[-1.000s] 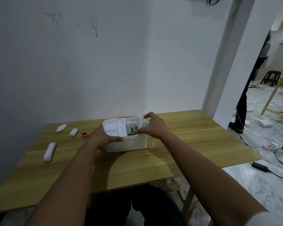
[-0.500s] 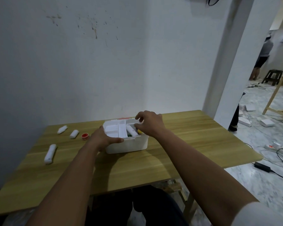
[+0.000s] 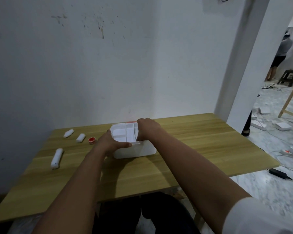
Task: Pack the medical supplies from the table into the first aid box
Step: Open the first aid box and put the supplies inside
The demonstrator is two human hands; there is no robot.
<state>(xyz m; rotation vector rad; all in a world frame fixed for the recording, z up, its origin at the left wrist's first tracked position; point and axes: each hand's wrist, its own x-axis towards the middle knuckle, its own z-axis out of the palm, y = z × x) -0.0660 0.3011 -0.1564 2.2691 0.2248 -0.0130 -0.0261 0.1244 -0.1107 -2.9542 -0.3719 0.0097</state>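
The white first aid box [image 3: 135, 151] stands open in the middle of the wooden table [image 3: 193, 149], its divided white tray [image 3: 120, 133] showing. My left hand [image 3: 108, 142] grips the box's front left corner, thumb along the rim. My right hand [image 3: 146, 129] is over the right compartment with its fingers curled down inside; what they touch is hidden. On the table to the left lie three white bandage rolls [image 3: 68, 133] [image 3: 80, 138] [image 3: 56, 158] and a small red tape roll [image 3: 92, 140].
A white wall runs behind the table and a white pillar [image 3: 243, 81] stands at its right end. Beyond it stand a person [image 3: 281, 53], a dark stool [image 3: 290, 79], a wooden frame, and cables and boxes on the floor.
My right hand brought a white roll over the box, laid it in the right compartment, and now reaches down into that compartment. My left hand has kept its hold on the box.
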